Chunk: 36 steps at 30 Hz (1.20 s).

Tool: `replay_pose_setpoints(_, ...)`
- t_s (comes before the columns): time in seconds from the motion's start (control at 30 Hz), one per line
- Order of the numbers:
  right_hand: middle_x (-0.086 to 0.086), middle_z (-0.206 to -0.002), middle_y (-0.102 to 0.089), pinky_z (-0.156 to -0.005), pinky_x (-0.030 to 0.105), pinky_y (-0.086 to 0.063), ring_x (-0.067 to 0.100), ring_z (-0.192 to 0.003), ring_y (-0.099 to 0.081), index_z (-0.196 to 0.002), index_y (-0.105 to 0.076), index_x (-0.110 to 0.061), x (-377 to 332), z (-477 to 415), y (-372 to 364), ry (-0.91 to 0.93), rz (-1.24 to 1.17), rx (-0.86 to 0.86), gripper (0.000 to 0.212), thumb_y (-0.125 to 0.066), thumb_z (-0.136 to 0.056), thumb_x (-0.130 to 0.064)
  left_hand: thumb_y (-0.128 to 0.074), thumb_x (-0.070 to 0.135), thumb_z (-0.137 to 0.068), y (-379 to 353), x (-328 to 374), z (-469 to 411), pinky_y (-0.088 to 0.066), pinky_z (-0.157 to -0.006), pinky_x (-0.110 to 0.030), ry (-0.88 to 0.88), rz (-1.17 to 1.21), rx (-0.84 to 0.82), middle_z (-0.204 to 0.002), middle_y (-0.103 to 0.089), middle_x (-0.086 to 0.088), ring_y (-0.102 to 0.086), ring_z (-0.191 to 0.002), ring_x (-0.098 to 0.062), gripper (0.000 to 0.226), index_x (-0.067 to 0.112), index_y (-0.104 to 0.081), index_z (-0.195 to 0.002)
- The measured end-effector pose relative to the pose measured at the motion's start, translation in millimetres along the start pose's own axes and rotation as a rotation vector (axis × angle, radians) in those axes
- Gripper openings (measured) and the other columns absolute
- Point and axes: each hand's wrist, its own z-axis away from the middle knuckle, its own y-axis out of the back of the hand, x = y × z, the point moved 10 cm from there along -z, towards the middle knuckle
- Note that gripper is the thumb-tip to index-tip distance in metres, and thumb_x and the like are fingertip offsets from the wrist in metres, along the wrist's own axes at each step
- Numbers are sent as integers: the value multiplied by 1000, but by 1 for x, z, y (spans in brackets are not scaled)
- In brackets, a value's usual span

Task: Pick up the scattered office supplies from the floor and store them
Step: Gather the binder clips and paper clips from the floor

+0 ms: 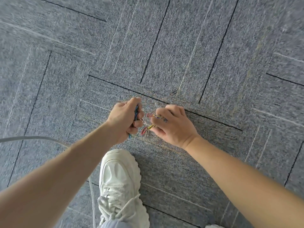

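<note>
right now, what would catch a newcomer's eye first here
At mid-frame the left hand grips a bunch of paper clips while the right hand pinches more coloured clips over the grey carpet. A white sneaker stands just below them, and one lone clip lies beyond the hands.

The floor [164,46] is grey carpet laid in tiles, with thin black seams running at angles and pale streaks across the pile. A lone silvery paper clip [173,92] lies just past one seam, and nearer in a small tangle of coloured paper clips [144,131], red, yellow and silver, sits low at the carpet, though I cannot tell whether all of them rest on it. A white laced shoe [120,178] stands just behind that tangle, and a pale cable [32,138] curves in from the left edge toward it.
</note>
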Motion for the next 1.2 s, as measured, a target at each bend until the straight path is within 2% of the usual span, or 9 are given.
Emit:
replay_pose_setpoints(0.2,1,-85,-58,-70,34,-49,23,-78,-53,-95,-44,-20,8,-17,4,149,-31,24,14,-49,-101,-32,-53,30,-98,4,-3,4,-20,-36,-16,2,-7,-8,-59,-50,1,-36,-40,-11,30,19,-48,-70)
replay_pose_setpoints(0.4,-3,-66,-54,-53,24,-42,14,-57,-46,-80,-52,-16,8,-33,14,240,-41,33,29,-47,-103,-33,-53,32,-98,7,-5,6,-20,-35,-16,17,6,4,-59,-51,1,-36,-41,-11,30,19,-49,-71)
replay_pose_setpoints(0.53,-8,-58,-45,-40,17,-27,8,-44,-37,-72,-57,-18,31,-43,22,55,-119,19,36,-49,-102,-36,-53,29,-97,4,-4,6,-20,-35,-16,12,5,6,-60,-51,0,-37,-41,-11,27,18,-50,-72)
replay_pose_setpoints(0.63,-11,-54,-48,-38,12,-23,7,-40,-45,-68,-58,-16,69,-42,45,-290,-258,72,37,-54,-100,-33,-53,29,-97,0,-3,5,-21,-34,-16,12,4,-1,-61,-52,0,-38,-41,-11,26,18,-50,-75)
replay_pose_setpoints(0.73,-9,-52,-46,-41,20,-32,5,-41,-39,-62,-54,-19,116,-17,58,-862,-674,176,37,-61,-98,-29,-53,28,-97,-4,-2,4,-21,-34,-16,10,8,-7,-61,-51,0,-38,-42,-11,24,18,-49,-75)
replay_pose_setpoints(0.8,-6,-54,-42,-46,27,-33,9,-45,-36,-63,-48,-20,129,17,42,-1317,-1224,307,39,-61,-97,-32,-53,25,-96,-8,-1,4,-20,-35,-16,16,30,-11,-61,-50,0,-37,-42,-10,22,18,-48,-75)
replay_pose_setpoints(0.87,-5,-55,-40,-47,24,-31,10,-48,-34,-65,-47,-21,116,35,23,-1562,-1749,389,37,-59,-97,-36,-52,23,-95,-13,-2,3,-19,-34,-16,25,55,-25,-61,-49,0,-36,-42,-11,21,17,-48,-75)
replay_pose_setpoints(0.97,-3,-63,-47,-56,23,-40,12,-56,-43,-69,-54,-17,99,42,16,-1561,-2168,470,32,-53,-97,-33,-52,26,-96,-21,-4,0,-20,-33,-15,30,67,-46,-60,-50,0,-36,-44,-11,23,18,-47,-76)
replay_pose_setpoints(1.2,16,-97,-68,-64,27,-59,23,-80,-67,-94,-63,-4,77,45,20,-1489,-2391,533,31,-39,-102,-21,-53,32,-97,-32,-14,-3,-20,-33,-15,56,74,-73,-60,-52,1,-36,-44,-12,26,19,-48,-75)
